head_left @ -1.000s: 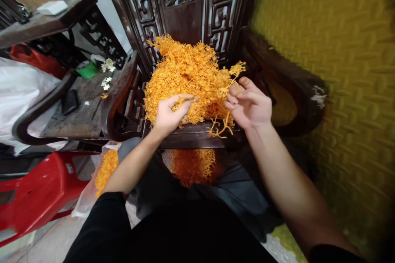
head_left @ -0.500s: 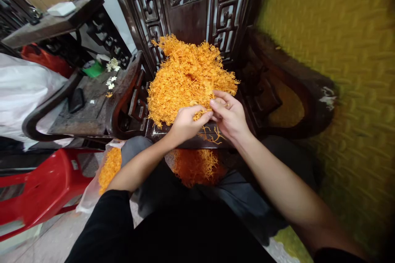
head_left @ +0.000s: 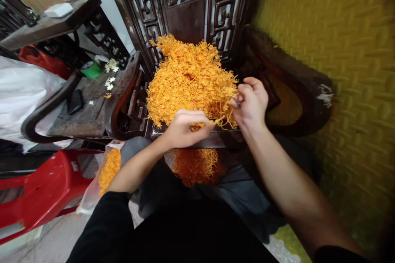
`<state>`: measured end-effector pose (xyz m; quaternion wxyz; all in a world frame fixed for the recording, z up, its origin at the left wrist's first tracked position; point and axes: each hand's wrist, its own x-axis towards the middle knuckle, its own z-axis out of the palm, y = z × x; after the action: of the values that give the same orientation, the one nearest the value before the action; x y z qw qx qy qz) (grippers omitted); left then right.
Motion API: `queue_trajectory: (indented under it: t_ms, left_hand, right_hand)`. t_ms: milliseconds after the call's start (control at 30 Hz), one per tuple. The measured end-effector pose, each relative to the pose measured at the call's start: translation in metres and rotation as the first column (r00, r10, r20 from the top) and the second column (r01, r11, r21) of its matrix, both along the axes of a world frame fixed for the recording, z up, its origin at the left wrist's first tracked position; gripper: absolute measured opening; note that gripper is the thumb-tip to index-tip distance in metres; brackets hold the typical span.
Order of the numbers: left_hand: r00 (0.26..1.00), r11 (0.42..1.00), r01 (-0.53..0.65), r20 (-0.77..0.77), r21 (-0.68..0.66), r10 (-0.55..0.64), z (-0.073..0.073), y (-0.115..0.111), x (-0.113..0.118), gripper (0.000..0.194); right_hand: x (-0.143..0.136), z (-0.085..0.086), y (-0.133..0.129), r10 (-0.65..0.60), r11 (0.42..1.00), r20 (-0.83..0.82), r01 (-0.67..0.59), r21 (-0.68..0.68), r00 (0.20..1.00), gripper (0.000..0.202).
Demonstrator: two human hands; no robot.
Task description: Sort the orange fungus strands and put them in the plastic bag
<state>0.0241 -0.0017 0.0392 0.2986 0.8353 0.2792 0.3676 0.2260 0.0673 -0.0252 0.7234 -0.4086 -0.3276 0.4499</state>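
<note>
A large heap of orange stringy pieces (head_left: 185, 78) rests on the seat of a dark carved wooden chair (head_left: 185, 24). In front of the heap, my left hand (head_left: 189, 128) is closed around an orange strand (head_left: 219, 121), whose end sticks out past the thumb toward the right. My right hand (head_left: 251, 100) is at the heap's right edge, its fingers curled and pinched on orange strands. Some loose strands hang between the two hands. Exactly how many pieces each hand holds is hidden by the fingers.
A bag of orange pieces (head_left: 111, 168) stands beside my left leg, near a red plastic chair (head_left: 46, 189). More orange pieces (head_left: 196, 166) lie below the seat edge. At left, a wooden surface holds green tape (head_left: 91, 70) and white flowers (head_left: 109, 83). Curved armrests flank the seat.
My right hand has moved right, away from my left hand, to the heap's right edge. My left hand has come slightly down, with a strand now showing at its fingertips.
</note>
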Motion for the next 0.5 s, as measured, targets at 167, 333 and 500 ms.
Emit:
queue_trajectory:
  t_ms: [167,333,500]
  left_hand:
    - [0.977,0.978,-0.202,0.062,-0.040,0.205,0.005,0.017,-0.020,0.027]
    - [0.976,0.976,-0.213,-0.047,0.032,0.215,0.004,0.017,-0.021,0.024]
    - [0.961,0.976,-0.150,-0.209,0.160,0.182,-0.001,0.017,-0.012,0.034]
  right_hand:
    - [0.011,0.016,-0.017,0.128,0.974,0.149,-0.152,0.169,0.981,0.021]
    - [-0.005,0.033,-0.048,0.221,0.927,0.566,-0.351,0.130,0.794,0.024]
    - [-0.026,0.033,-0.061,0.095,0.956,0.671,-0.255,0.143,0.735,0.025]
